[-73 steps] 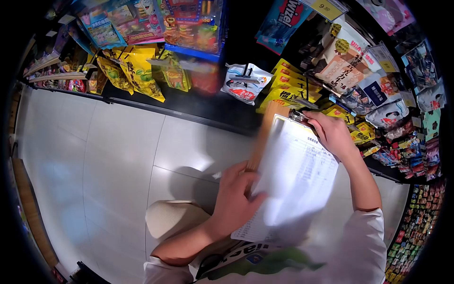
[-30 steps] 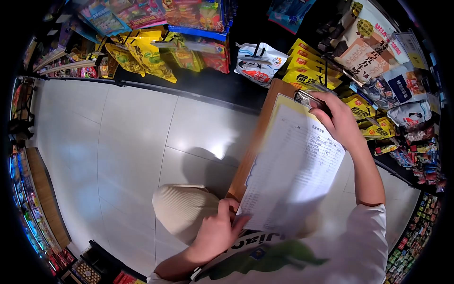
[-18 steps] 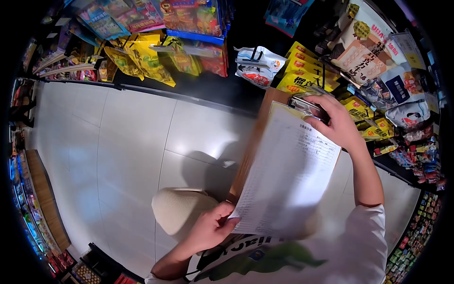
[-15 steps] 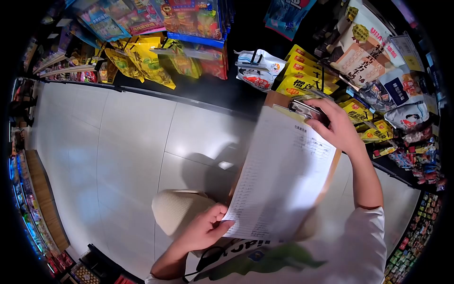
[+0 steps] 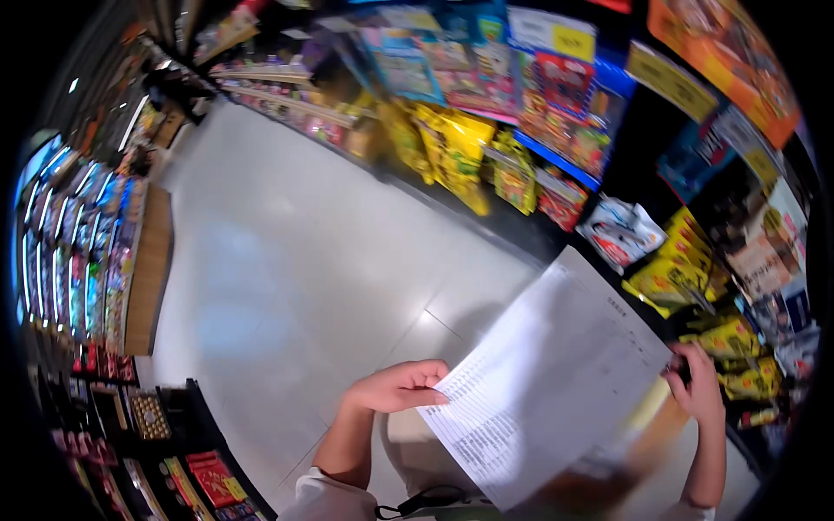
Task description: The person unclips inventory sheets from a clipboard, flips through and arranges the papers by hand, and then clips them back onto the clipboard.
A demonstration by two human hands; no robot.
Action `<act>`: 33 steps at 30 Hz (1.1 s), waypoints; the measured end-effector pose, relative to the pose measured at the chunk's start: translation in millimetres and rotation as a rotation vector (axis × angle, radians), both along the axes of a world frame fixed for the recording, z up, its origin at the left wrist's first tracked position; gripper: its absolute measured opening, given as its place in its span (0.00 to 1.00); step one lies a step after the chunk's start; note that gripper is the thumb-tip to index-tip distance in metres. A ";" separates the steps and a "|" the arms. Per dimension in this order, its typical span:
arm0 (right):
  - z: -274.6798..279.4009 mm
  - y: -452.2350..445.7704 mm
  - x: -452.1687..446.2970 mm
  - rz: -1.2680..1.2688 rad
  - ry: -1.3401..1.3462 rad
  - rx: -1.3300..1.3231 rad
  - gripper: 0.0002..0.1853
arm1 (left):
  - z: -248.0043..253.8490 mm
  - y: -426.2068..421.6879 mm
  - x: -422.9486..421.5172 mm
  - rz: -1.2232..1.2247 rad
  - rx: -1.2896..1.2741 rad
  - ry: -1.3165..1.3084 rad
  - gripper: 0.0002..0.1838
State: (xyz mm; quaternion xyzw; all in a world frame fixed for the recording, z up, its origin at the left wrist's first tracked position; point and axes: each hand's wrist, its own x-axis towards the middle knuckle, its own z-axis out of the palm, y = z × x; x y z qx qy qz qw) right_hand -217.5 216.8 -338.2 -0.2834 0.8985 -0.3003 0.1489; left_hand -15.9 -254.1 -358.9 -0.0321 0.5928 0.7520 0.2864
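Observation:
My left hand (image 5: 404,385) pinches the lower left edge of a printed paper sheet (image 5: 547,373), thumb on top. The sheet is spread at a slant between my two hands. My right hand (image 5: 695,378) is curled at the sheet's right corner, its fingers closed; the metal clip is not distinguishable there. Below the sheet at the right, the brown clipboard (image 5: 656,438) shows blurred, partly covered by the paper. A white snack bag (image 5: 620,233) hangs just beyond the sheet's upper corner.
Yellow snack bags (image 5: 456,152) hang along the shelf across the top, with price tags (image 5: 552,35) above. More yellow bags (image 5: 682,265) hang at the right. Pale floor tiles (image 5: 278,243) spread at the left, beside a lit shelf unit (image 5: 78,234) and low black racks (image 5: 165,434).
The view has swung left. The paper is now out across the view, with the clipboard lower right beneath it. My left hand still pinches the paper; my right hand is farther right.

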 end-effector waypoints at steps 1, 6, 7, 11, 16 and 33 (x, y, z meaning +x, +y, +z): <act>-6.7 2.9 0.7 0.014 0.060 -0.025 0.21 | 3.1 -8.6 -2.6 0.043 0.039 0.020 0.08; 7.2 -13.5 10.4 0.034 0.140 -0.084 0.20 | 1.1 -5.4 -34.1 0.193 0.061 0.144 0.11; 12.0 -9.4 12.5 -0.011 0.047 -0.058 0.22 | -1.4 -0.2 -41.1 0.204 0.129 0.161 0.12; 37.8 -16.8 14.1 0.019 0.045 0.020 0.28 | -15.3 16.8 -72.2 0.210 0.132 0.243 0.17; 48.0 -5.2 19.1 0.063 0.205 0.096 0.25 | 15.3 52.3 -92.2 0.431 0.317 0.252 0.22; 51.7 -14.0 25.5 -0.334 -0.299 -0.845 0.32 | 6.8 101.6 -79.9 0.340 0.169 0.282 0.16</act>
